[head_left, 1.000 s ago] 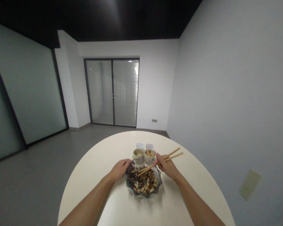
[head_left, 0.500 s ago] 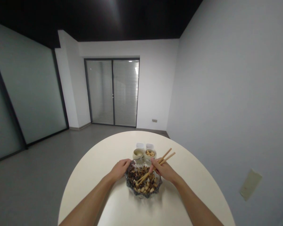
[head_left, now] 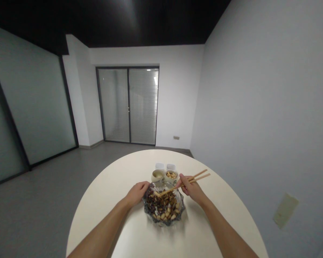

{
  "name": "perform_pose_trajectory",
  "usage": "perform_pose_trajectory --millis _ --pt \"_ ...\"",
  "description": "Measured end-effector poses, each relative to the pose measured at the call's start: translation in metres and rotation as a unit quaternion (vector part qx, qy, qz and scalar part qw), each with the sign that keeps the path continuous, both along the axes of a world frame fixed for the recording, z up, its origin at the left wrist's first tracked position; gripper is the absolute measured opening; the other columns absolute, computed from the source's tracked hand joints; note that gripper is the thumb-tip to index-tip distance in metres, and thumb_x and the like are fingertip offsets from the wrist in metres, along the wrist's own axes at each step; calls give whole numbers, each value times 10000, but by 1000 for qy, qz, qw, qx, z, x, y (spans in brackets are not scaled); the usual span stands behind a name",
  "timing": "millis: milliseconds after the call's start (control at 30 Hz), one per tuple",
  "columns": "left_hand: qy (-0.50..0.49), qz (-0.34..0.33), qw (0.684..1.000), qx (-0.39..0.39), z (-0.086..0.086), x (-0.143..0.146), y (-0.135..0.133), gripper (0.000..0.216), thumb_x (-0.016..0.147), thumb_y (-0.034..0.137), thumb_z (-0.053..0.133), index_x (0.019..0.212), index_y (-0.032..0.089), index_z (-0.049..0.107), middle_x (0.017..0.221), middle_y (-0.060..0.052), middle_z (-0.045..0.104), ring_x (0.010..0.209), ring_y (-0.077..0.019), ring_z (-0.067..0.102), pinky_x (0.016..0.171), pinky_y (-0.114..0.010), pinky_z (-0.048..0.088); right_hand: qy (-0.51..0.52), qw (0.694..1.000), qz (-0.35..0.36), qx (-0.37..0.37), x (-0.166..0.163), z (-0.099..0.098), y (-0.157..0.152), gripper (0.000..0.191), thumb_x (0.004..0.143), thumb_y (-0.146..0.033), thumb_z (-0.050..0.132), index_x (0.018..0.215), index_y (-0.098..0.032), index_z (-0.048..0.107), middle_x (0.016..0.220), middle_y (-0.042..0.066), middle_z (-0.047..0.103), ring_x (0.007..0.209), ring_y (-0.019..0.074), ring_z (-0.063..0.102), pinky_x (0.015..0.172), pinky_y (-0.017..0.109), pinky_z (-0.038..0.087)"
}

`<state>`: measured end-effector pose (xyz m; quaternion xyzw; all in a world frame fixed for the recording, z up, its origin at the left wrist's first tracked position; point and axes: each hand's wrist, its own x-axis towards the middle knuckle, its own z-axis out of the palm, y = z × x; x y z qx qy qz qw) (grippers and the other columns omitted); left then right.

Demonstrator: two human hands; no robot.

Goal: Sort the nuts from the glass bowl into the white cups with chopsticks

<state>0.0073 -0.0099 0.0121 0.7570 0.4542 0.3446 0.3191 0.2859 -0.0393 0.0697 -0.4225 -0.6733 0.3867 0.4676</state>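
Note:
A scalloped clear glass bowl stands on the table, holding dark seeds and pale nuts in shells. My left hand grips its left rim, fingers curled over the edge. In my right hand is a pair of wooden chopsticks, their back ends pointing up to the right. The chopstick tips are over the bowl's far left part, at a pale piece that looks like a peanut, apparently pinched between them. Just beyond the bowl are a small greenish cup and a second cup containing peanuts.
Two small white containers, a left one and a right one, stand behind the cups. The round cream table has a curved far edge. A white wall runs close along the right side.
My right hand has moved right, and the chopsticks lie flatter. Their tips have risen from the middle of the bowl's contents to its far left part, with a pale piece. My left hand stays put.

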Motion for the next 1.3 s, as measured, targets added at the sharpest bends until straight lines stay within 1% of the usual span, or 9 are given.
perform_pose_trajectory --millis 133,233,433,567,767,1000,1300 --pt "1 1 1000 5 0 -1 0 544 961 559 344 923 183 736 984 -57 758 954 -237 642 871 -295 464 5 998 -62 11 3 2 2 644 856 -720 437 632 -168 682 352 -89 297 344 91 273 399 231 211" --pt "1 2 1000 2 0 0 -1 541 958 563 350 926 185 736 988 -54 762 959 -237 641 876 -292 463 4 997 -80 13 2 2 3 625 843 -720 445 621 -179 665 357 -82 316 349 96 287 400 235 214" --pt "3 4 1000 6 2 0 -2 530 962 548 353 918 181 733 991 -53 762 951 -234 642 861 -284 457 1 997 -81 9 3 -5 8 641 852 -725 452 637 -168 688 347 -87 297 340 96 285 392 232 219" --pt "7 2 1000 8 3 0 -3 527 963 544 348 908 183 729 982 -54 758 950 -235 639 863 -289 457 1 996 -87 14 5 -9 11 650 863 -724 453 644 -163 696 347 -84 309 331 93 290 386 228 224" --pt "9 3 1000 5 3 1 -2 556 952 577 340 894 179 724 963 -62 754 938 -238 631 863 -298 459 -4 997 -71 17 6 -8 9 632 877 -701 451 638 -165 687 337 -89 307 327 89 292 383 219 237" --pt "3 0 1000 10 1 0 -2 543 954 570 343 867 182 713 924 -50 749 910 -231 631 834 -289 458 -1 996 -86 25 6 -9 10 652 879 -715 450 641 -163 703 337 -84 304 324 92 287 378 230 224" --pt "10 -1 1000 12 0 -2 -1 520 966 542 343 863 181 703 919 -48 741 908 -227 638 823 -285 454 3 995 -97 27 7 -3 8 641 878 -703 455 641 -160 702 353 -77 324 336 91 291 386 234 216"
